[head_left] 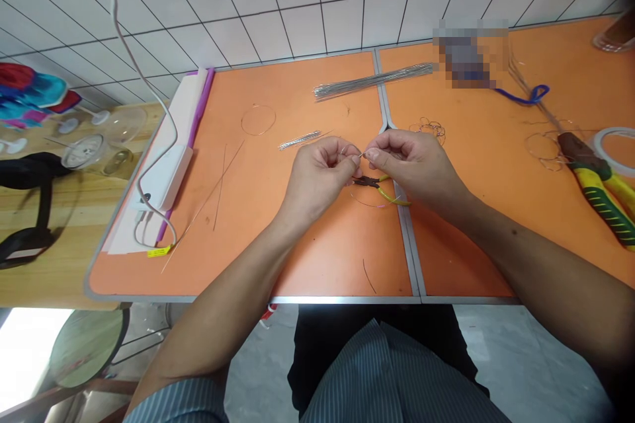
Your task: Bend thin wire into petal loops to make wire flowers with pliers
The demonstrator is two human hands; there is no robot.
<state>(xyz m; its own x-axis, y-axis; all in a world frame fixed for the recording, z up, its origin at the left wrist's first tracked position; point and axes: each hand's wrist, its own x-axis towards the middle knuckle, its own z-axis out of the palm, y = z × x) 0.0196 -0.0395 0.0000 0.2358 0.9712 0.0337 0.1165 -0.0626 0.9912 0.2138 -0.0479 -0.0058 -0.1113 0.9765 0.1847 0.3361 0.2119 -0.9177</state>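
My left hand (327, 170) and my right hand (404, 157) meet over the orange table, fingertips pinched close together. Between them runs a thin wire (362, 154), gripped at either side; part of it loops behind my left fingers. Just below my hands lie small pliers (384, 191) with yellow handles and dark jaws, partly hidden by my left fingertips. A thin curved wire (364, 203) rests beside the pliers. Behind my left hand is a small bundle of short silvery wires (300, 140). A tangle of wire loops (430, 127) sits behind my right hand.
A long bundle of straight wires (367, 82) lies toward the tiled wall. At right are large pliers (595, 178) and a white tape roll (618, 149). A white power strip (166, 182) with a cable stands left. Loose wires (203, 205) and a wire ring (258, 119) lie left of centre.
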